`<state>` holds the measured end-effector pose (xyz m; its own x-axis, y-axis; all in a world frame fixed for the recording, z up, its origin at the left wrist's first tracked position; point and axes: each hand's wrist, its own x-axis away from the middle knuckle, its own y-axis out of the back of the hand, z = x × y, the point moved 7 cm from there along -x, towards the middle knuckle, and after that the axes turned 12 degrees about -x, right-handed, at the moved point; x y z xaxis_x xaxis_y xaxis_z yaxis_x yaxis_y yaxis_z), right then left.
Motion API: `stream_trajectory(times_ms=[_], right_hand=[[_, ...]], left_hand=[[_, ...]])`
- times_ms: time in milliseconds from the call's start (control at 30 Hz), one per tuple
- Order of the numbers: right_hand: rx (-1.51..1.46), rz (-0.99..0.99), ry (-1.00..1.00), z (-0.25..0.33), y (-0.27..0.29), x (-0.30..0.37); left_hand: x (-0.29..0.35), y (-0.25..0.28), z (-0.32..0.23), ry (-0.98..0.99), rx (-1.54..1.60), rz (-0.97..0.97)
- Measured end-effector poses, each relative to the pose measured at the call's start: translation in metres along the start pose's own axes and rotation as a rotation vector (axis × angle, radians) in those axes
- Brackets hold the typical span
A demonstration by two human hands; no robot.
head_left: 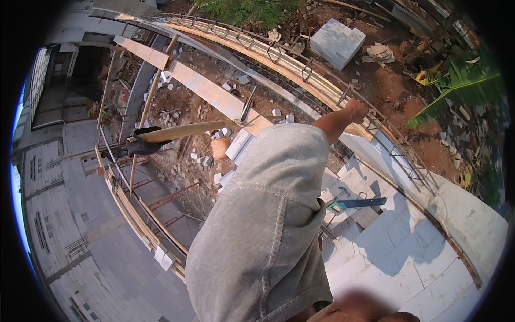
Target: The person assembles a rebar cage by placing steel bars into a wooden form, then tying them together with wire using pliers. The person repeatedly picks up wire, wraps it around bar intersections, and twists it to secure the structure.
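My left arm, in a loose grey sleeve, stretches up and to the right through the middle of the view. At its end my left hand is closed at the edge of the wooden formwork boards, beside thin steel bars. Its fingers are too small to show exactly what they grip. Along the lower edge is a blurred skin-coloured shape; I cannot make out whether it is my right hand. A handsaw with a blue blade and green handle lies on the pale blocks, below my left hand.
A long plank spans the rubble-strewn ground, with a metal tool on it. Wooden poles stand at the left, near a tan beam with a black-covered end. A white block sits on soil beyond the formwork.
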<state>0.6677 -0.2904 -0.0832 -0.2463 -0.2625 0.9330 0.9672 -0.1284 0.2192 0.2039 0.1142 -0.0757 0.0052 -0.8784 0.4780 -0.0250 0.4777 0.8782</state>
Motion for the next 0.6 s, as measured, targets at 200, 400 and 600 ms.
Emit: stream_trajectory(times_ms=[200, 400, 600], right_hand=[[0.004, -0.018, -0.027, -0.005, -0.003, 0.009], [-0.045, -0.08, -0.029, -0.008, 0.005, 0.018], [-0.03, -0.083, -0.068, -0.015, 0.002, 0.029]], left_hand=[[0.007, -0.002, 0.01, 0.029, 0.071, 0.047], [0.025, 0.061, -0.013, -0.186, -0.14, -0.299], [-0.021, 0.009, -0.003, -0.103, -0.16, -0.124]])
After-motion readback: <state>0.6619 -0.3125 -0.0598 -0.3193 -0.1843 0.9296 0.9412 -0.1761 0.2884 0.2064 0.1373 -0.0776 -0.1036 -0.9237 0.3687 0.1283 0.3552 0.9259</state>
